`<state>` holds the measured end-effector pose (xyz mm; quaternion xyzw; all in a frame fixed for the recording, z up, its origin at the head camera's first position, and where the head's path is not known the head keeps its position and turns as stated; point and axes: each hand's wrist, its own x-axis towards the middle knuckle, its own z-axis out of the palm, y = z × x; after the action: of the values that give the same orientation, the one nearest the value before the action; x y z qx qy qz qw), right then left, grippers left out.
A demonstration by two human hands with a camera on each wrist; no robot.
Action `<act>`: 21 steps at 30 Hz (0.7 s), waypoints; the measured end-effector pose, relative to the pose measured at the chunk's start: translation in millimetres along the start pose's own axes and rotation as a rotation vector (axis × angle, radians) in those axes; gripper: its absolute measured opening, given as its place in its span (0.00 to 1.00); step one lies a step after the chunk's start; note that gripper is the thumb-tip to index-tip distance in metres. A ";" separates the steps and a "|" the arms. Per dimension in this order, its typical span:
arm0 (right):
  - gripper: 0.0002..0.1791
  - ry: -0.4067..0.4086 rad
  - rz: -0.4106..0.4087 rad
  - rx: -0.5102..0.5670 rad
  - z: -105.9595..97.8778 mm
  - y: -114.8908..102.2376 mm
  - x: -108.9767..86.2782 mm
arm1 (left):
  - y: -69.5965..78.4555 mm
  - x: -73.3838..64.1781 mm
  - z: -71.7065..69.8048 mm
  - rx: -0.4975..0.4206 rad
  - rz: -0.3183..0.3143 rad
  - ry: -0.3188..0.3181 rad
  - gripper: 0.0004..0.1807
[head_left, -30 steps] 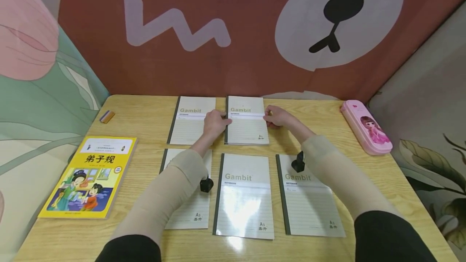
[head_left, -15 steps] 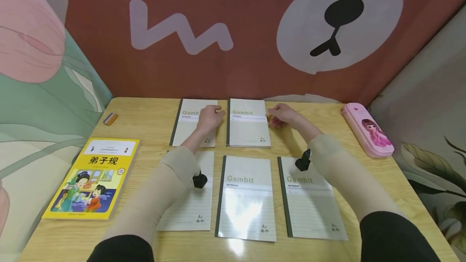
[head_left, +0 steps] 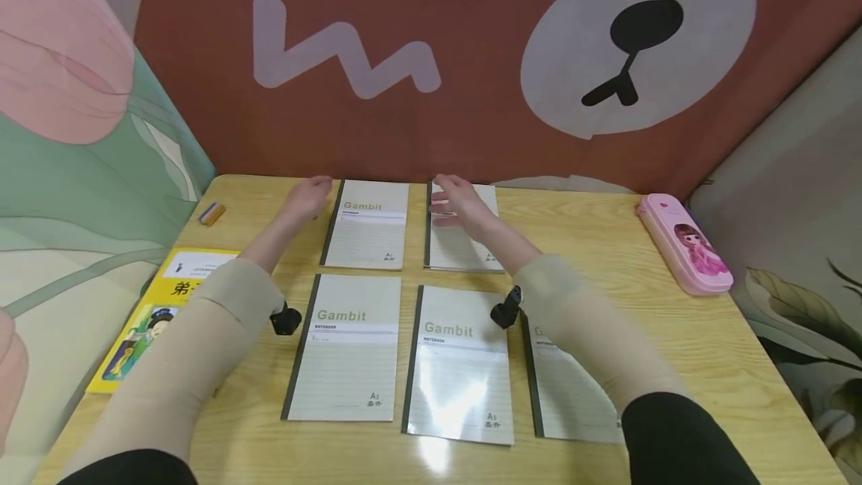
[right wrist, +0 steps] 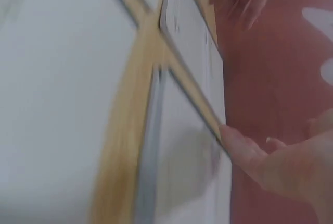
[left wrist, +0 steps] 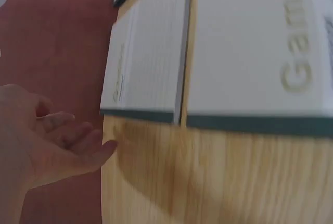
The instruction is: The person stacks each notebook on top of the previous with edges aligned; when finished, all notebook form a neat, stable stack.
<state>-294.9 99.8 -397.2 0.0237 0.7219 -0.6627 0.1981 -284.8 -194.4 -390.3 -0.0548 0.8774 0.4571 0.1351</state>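
My left hand (head_left: 306, 200) is beside the dark spine of the back-left Gambit notebook (head_left: 370, 238), its fingers loosely bent and holding nothing. In the left wrist view its thumb and fingers (left wrist: 78, 156) are apart from that notebook's corner. Over the back-right notebook (head_left: 471, 254) hovers my right hand (head_left: 465, 208), fingers spread, partly covering the cover. In front of these lie the front-left notebook (head_left: 346, 369), the front-middle notebook (head_left: 461, 388) with a bright glare, and the front-right notebook (head_left: 569, 395), partly hidden by my right sleeve.
A yellow picture book (head_left: 144, 328) lies at the left, partly behind my left sleeve. Near the back-left table edge is a small eraser-like block (head_left: 212, 214). A pink pencil case (head_left: 683, 244) lies at the right. The patterned wall (head_left: 471, 133) borders the table's back.
Both hands have let go of the back-right notebook and moved left. The left hand is now past the back-left notebook, and the right has come over the back-right one.
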 end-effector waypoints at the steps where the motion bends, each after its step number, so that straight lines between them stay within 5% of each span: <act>1: 0.33 -0.003 0.014 0.030 7.4 -0.1 0.4 | -2.4 -1.0 -2.5 -0.041 -0.026 -0.029 0.35; 8: 0.37 0.022 0.111 0.158 44.8 2.2 0.8 | -13.4 -4.5 -9.2 -0.261 -0.108 -0.175 0.36; 21: 0.39 0.032 0.204 0.225 63.5 1.9 -2.8 | -8.1 -3.5 -8.0 -0.378 -0.187 -0.194 0.38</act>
<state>-275.6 39.4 -400.8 0.1298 0.6398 -0.7154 0.2488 -281.2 -205.7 -391.3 -0.1160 0.7500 0.6021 0.2478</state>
